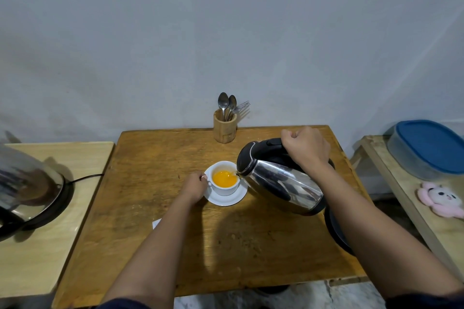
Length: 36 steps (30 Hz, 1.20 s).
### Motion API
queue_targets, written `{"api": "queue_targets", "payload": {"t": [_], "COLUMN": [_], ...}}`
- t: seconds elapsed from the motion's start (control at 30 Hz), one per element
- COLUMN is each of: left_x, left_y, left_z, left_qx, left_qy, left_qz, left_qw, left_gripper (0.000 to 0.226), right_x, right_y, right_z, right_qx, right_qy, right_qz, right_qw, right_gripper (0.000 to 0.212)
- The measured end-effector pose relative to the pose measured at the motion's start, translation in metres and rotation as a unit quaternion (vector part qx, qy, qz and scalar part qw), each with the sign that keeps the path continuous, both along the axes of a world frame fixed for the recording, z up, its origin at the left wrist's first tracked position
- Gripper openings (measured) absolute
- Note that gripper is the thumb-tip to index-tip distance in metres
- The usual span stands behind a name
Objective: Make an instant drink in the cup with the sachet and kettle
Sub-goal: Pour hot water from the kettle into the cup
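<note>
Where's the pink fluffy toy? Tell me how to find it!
Start at the big brown wooden table in the middle, then look right to the pale wooden bench beside it. The small pink plush toy lies there, nearer than the grey tub with a blue lid; it alone is soft, with a white face.

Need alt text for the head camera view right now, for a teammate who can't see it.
The right hand tips a steel electric kettle with a black lid, pouring into a white cup of orange liquid on a white saucer, while the left hand steadies the cup. A wooden holder with spoons and a fork stands behind on the brown wooden table.
</note>
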<state>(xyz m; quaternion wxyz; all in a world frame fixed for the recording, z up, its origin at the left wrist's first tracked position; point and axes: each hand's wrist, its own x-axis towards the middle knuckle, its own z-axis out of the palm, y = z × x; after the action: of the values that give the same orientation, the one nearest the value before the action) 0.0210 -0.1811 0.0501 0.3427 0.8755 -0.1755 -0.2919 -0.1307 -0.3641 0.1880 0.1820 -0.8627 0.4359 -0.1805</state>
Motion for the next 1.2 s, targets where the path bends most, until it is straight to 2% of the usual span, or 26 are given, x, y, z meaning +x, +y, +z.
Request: {"api": "queue_targets", "payload": {"t": [1.2], "left_x": [0.0], "left_y": [-0.0004], "left_z": [-0.0019], "left_qx": [-0.006], "left_qy": [-0.005], "left_qz": [-0.002], "left_qw": [1.0], "left_gripper": [0.031], "right_x": [0.003], "right_y": [0.0036], "right_z": [-0.0023], "right_qx": [-0.007], "right_qy": [-0.011], "right_qz": [-0.006], "right_qw": [1.0], "right_gripper": [0.045]}}
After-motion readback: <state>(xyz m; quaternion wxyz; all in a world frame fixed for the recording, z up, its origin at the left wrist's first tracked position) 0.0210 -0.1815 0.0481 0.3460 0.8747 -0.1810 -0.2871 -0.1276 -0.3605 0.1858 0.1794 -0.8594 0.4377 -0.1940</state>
